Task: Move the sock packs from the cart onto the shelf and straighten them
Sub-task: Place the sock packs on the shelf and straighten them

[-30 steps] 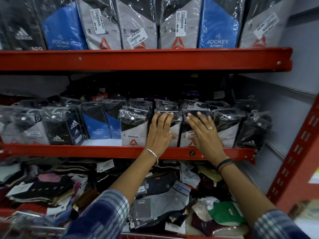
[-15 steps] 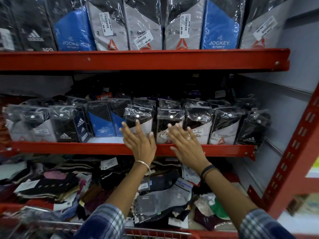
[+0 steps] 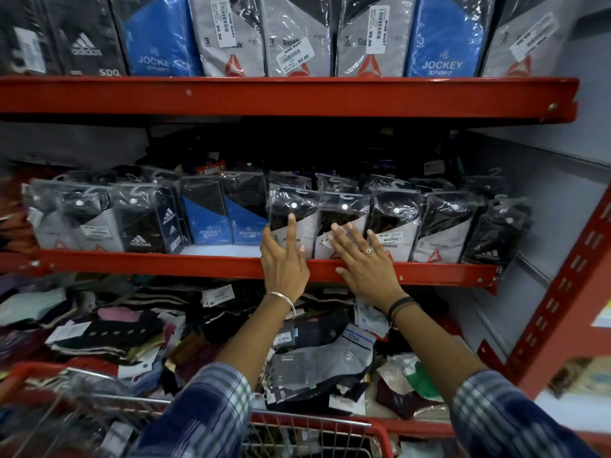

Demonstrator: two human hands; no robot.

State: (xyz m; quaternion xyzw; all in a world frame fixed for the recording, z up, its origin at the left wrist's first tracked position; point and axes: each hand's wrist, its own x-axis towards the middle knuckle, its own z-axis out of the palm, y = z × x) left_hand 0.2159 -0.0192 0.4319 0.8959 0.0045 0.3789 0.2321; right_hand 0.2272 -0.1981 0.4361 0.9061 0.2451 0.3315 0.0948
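Nearest, the red wire cart (image 3: 314, 424) sits at the bottom edge, with plaid sleeves reaching over it. Beyond it a low shelf holds a loose heap of socks (image 3: 317, 361). Farther on, both hands are spread flat with fingers apart, gripping nothing: the left hand (image 3: 284, 262) has a fingertip on a Reebok sock pack (image 3: 294, 223), and the right hand (image 3: 363, 259) lies against the neighbouring pack (image 3: 344, 223). The packs stand upright in a row on the red middle shelf (image 3: 198, 264), and larger packs (image 3: 297, 38) fill the shelf above
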